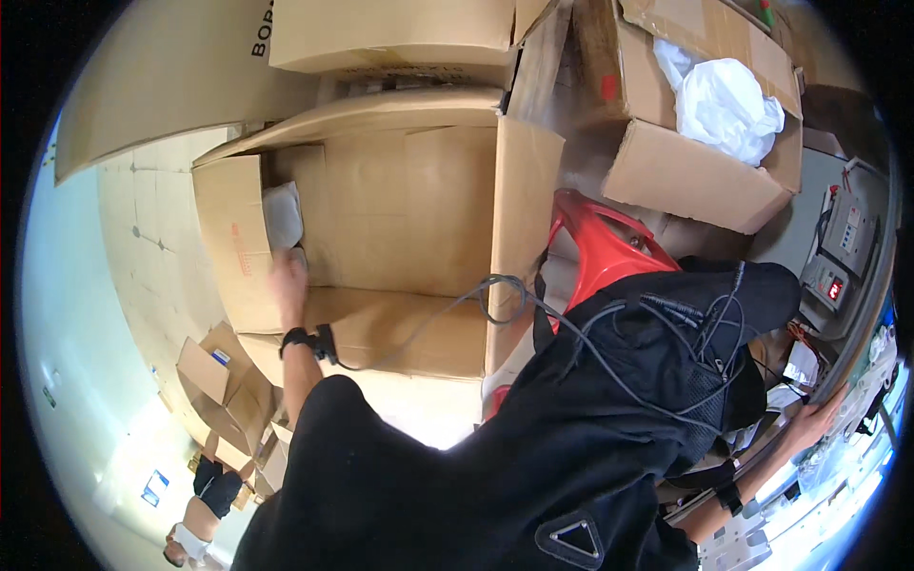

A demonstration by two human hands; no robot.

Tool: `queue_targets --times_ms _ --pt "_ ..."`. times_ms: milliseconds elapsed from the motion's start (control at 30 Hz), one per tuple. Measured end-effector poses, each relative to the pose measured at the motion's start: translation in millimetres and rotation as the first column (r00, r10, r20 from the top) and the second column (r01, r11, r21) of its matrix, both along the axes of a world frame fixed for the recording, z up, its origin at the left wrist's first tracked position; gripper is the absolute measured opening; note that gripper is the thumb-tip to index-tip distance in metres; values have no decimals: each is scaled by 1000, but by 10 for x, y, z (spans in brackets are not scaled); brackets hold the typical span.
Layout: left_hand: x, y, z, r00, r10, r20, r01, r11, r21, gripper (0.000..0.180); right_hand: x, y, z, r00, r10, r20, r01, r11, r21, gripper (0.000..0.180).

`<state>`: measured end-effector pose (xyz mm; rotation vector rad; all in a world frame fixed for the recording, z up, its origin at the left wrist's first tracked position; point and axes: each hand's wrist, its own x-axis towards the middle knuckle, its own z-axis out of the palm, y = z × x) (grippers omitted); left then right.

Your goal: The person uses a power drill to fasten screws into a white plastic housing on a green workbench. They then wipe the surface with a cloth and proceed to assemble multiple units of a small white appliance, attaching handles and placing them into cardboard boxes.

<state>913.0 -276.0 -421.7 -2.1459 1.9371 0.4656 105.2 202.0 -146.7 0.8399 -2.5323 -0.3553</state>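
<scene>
My left hand [288, 284] reaches over the left side of a large open cardboard box [531, 181], beside a white rounded item [282, 217] that leans in its left corner. Motion blur and the angle hide its fingers. A lower pale piece [299, 257] lies right at the fingertips; whether I grip it, I cannot make out. Around my left wrist sits a black band [301, 340] with a grey cable [409, 335] running from it. Far to the right, my right hand [811, 422] rests with fingers stretched out on the edge of a workbench [838, 388].
A red plastic stool [605, 247] stands right of the box. Behind it, another open carton [695, 186] holds a white plastic bag [728, 109]. A grey device [838, 247] is at the right. Smaller cartons [228, 390] and another person [205, 514] are at lower left.
</scene>
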Motion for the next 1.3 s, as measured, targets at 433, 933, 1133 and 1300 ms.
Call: queue_targets --times_ms 433,933,1133,1300 --pt "2044 -369 14 908 408 -94 -419 893 -165 91 -292 327 -52 999 -7 48 7 1000 -15 76" --pt "1832 -1554 -1527 664 553 -504 -414 833 369 79 -1033 1046 197 993 -113 -13 114 993 41 63" --pt "65 -977 -1256 582 193 -790 -141 981 136 72 -710 1176 9 979 -186 79 189 982 -23 67" --pt "-708 -550 -683 298 347 -889 -126 938 323 69 -423 559 -43 972 -168 165 193 970 -149 68"
